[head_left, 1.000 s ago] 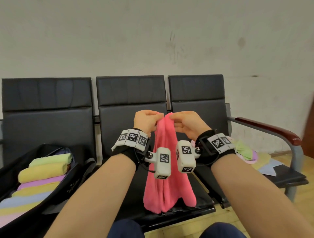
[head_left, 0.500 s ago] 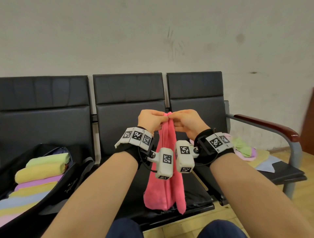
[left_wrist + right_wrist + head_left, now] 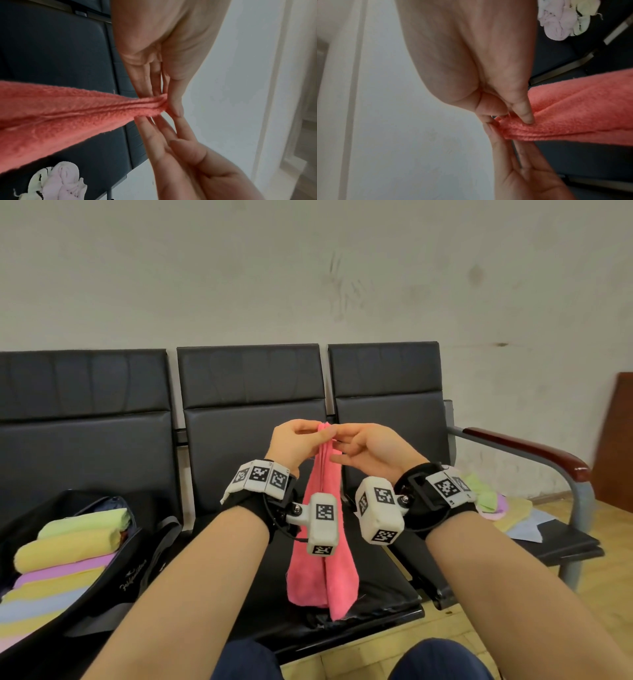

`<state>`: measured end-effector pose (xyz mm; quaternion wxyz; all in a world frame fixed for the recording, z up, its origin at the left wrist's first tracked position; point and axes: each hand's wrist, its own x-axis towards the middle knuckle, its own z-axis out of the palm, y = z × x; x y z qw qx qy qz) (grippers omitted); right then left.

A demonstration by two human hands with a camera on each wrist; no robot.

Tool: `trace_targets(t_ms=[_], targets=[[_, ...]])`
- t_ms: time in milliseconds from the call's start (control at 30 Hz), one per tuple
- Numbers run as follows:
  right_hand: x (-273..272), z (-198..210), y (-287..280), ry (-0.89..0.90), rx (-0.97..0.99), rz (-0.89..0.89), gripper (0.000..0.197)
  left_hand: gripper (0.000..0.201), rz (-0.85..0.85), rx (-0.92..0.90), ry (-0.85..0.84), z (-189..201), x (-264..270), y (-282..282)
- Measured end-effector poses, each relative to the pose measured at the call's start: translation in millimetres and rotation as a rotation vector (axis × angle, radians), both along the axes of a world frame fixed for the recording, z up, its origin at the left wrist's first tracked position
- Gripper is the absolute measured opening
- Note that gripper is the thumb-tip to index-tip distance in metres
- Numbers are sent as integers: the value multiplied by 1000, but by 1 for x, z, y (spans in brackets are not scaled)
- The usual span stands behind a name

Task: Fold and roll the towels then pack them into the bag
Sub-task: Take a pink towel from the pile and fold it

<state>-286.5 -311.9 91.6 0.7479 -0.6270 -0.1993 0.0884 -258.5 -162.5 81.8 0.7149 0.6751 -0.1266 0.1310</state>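
Left hand (image 3: 297,445): we see thumb and fingers pinching the gathered top edge of the pink towel (image 3: 322,570).
Right hand (image 3: 373,451): fingers mostly straight and loose, tips touching the towel's top just beside the left hand's pinch; we see no firm grip.
Towel: hangs folded lengthwise above the middle seat (image 3: 376,601), lower end near the cushion.
Bag (image 3: 113,573): open on the left seat, rolled towels (image 3: 68,546) stacked inside.
Loose towels (image 3: 493,501): heaped on the right seat.
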Motion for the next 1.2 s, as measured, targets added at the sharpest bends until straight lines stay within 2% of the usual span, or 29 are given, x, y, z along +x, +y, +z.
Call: trace_targets(t_ms=[200,367,467,567,700,800,967,1033,1133,1200], targets=[[-7,-1,-4,45,88,130,55,24,-24,86,-59,-9,3,7],[-2,-3,3,50,59,99,51,23,29,94,-73,-13,8,8],[6,-6,5,22,-5,-29,40,19,42,76,-83,-15,11,10],[12,-10,5,-100,-214,-236,28,17,11,49,-44,-15,11,12],[25,-19,7,-162,-409,-422,47,21,-72,-69,32,-8,1,12],[31,-20,7,-160,-464,-345,55,23,-147,-117,63,-3,-4,16],[31,-18,2,-128,-574,-268,27,26,-216,-300,75,6,-8,26],[33,-22,-2,-108,-597,-254,23,27,-237,-367,80,10,-8,30],[35,-27,-6,-87,-558,-220,34,27,-282,-401,74,15,-10,36],[35,-29,-8,-34,-492,-113,49,24,-307,-403,66,17,-13,37]])
